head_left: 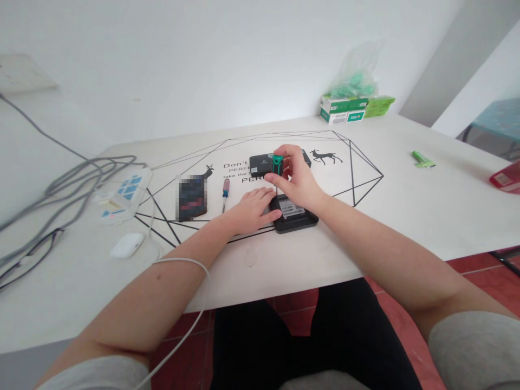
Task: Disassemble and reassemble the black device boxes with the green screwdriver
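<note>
Green screwdriver (277, 164), upright over black case (300, 223); right hand (299, 177) fingers clamped on it; left hand (255, 211) (thumb, fingers apart) touching case.

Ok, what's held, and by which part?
The right grip holds the green screwdriver by its handle; the left grip touches the edge of the nearer black device.

On the table (406, 211), a screwdriver (226, 187) lies left of the front device (293, 211), boxes (344, 105) at back right.
</note>
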The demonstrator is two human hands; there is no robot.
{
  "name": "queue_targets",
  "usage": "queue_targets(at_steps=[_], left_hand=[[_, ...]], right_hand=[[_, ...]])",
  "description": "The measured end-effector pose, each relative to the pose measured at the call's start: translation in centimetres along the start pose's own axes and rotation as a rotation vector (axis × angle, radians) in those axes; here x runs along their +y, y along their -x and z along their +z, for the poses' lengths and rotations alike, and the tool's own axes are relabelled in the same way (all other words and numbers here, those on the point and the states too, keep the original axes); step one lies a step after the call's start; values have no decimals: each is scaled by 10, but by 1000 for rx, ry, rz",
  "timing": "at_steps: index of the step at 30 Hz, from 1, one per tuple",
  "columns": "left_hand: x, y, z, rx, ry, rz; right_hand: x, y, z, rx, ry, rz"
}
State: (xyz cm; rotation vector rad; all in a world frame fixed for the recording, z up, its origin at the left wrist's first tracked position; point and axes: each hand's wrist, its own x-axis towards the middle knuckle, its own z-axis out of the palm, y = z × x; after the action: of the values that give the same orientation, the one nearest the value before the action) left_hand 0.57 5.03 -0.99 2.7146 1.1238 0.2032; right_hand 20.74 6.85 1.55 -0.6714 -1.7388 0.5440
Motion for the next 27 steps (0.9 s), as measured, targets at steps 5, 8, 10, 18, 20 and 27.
queue_targets(at_steps=[5, 8, 10, 18, 20, 27], left_hand=[[1, 0, -1, 7, 12, 5], [1, 0, -1, 15, 20, 18], [1, 1, -1, 16, 22, 17], [2, 0, -2, -2, 7, -2], [3, 0, -3, -5, 5, -2], [0, 1, 0, 19, -15, -5]], right_hand=[[-5, 2, -3, -109, 56, -52], [-8, 3, -4, -116, 72, -66], [-8, 2, -3, -83, 84, -68], [-1, 3, -2, -31, 161, -93], [0, 4, -2, -20, 180, -93], [12, 2, -1, 125, 186, -29]])
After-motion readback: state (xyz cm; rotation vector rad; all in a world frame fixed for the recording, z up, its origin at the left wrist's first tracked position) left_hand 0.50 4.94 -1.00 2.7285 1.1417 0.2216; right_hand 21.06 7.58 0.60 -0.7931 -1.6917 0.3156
